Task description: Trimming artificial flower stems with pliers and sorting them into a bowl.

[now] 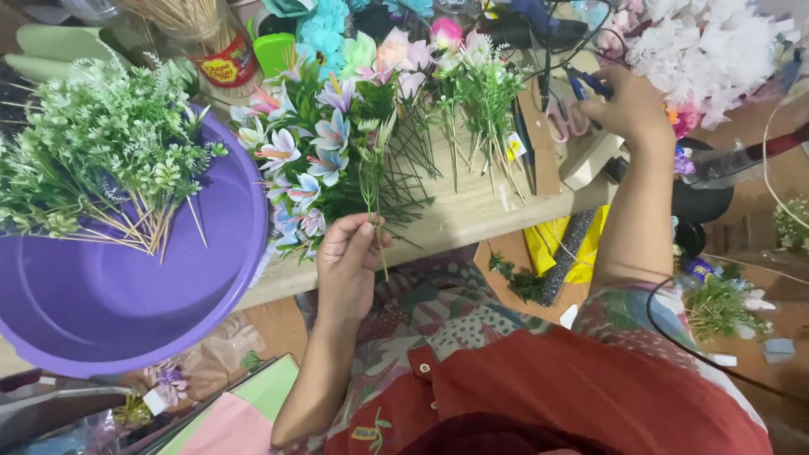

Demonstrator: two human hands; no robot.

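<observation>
Left hand (350, 253), frame centre, pinches green artificial stem (372, 181) | right hand (628, 105), upper right, closed around blue-handled tool (588, 84) | purple basin (126, 295) left | stem likely being fitted; steady alignment needed.

Wooden table (472, 211) bears purple basin (126, 295), artificial flowers (320, 160).

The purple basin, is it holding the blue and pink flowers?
No, the purple basin holds green sprigs on sticks; the blue and pink flowers lie beside it on the table.

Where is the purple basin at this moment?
The purple basin is at the lower left of the head view, overhanging the wooden table edge, left of the left hand, with green sprigs inside.
</observation>
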